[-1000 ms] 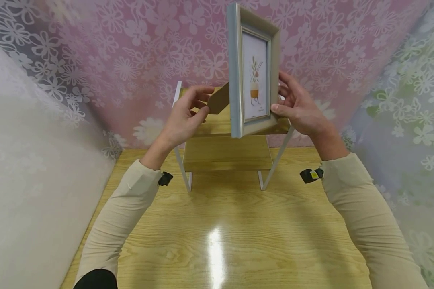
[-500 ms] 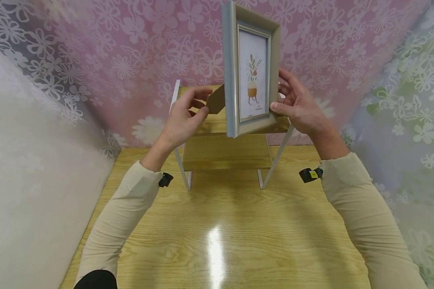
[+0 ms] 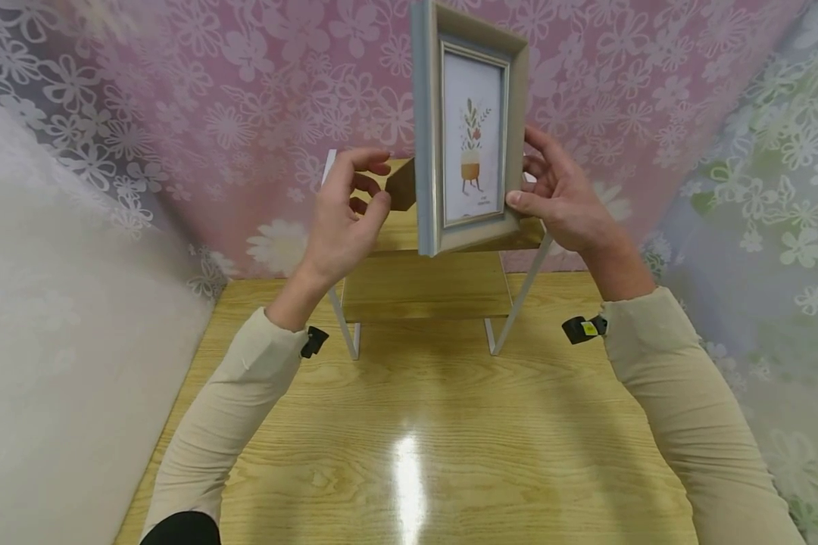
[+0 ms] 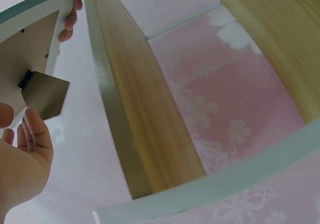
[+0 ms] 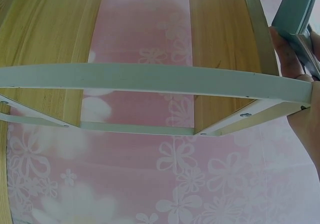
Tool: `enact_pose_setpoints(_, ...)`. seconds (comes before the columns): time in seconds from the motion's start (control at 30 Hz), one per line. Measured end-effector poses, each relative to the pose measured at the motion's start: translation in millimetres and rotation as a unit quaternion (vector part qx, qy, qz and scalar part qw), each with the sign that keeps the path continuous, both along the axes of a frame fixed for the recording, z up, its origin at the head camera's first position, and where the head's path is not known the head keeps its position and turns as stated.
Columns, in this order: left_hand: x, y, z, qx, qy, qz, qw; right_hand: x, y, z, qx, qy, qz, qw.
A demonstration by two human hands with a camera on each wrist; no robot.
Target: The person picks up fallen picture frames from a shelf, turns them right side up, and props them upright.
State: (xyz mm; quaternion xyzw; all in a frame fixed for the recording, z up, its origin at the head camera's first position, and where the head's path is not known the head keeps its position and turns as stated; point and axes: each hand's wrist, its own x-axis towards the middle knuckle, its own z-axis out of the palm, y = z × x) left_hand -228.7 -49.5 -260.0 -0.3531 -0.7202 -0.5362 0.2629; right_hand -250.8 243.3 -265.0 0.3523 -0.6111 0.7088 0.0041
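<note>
A picture frame (image 3: 431, 151), pale grey-blue and cream, stands upright in the air above a small shelf. Its print (image 3: 473, 136) shows a potted plant. My right hand (image 3: 567, 198) grips the frame's right edge, thumb on the front, other fingers behind. From the back panel (image 4: 37, 49), seen in the left wrist view, a brown support leg (image 4: 46, 96) juts out on a dark hinge. Close to that leg's free end is my left hand (image 3: 344, 212), fingers loosely bent and parted, pinching nothing. Whether a fingertip still brushes the leg, I cannot tell.
Below the frame is a two-tier shelf with a wooden upper board (image 3: 395, 241), a lower board (image 3: 426, 284) and white metal legs (image 3: 523, 299). Flowered walls (image 3: 300, 91) enclose the back and sides. A wood-patterned floor (image 3: 327, 439) lies in front.
My left hand has let go of the support leg and its fingers have spread slightly. The frame has turned a little more toward the head camera, its left edge shifting left. My right hand keeps its grip.
</note>
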Motion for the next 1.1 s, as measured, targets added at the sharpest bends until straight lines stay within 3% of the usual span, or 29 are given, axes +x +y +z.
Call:
enact_pose_setpoints(0.13,2.8,2.6,4.0,0.011,-0.005,-0.017,0.9998,0.3,-1.1,1.0,-0.002,0.0,-0.002,1.0)
enact_pose_setpoints(0.27,5.5,3.5,7.3,0.014,-0.007,-0.054,0.9984,1.0,-1.8,1.6,-0.002,-0.001,-0.005,1.0)
enact_pose_setpoints(0.43,7.0,4.2,10.0,0.005,0.017,-0.091,0.9957,1.3,-2.4,2.0,0.002,-0.003,-0.016,1.0)
enact_pose_setpoints(0.7,8.4,6.5,9.7,0.005,0.014,-0.084,0.9964,0.4,-4.6,2.1,0.014,-0.004,-0.035,0.999)
enact_pose_setpoints(0.97,7.3,6.8,9.8,-0.021,0.072,-0.073,0.9945,1.2,-4.5,1.3,0.013,-0.008,-0.036,0.999)
enact_pose_setpoints(1.1,7.6,6.5,8.8,-0.018,0.052,-0.057,0.9968,2.0,-3.8,1.1,0.009,-0.01,-0.035,0.999)
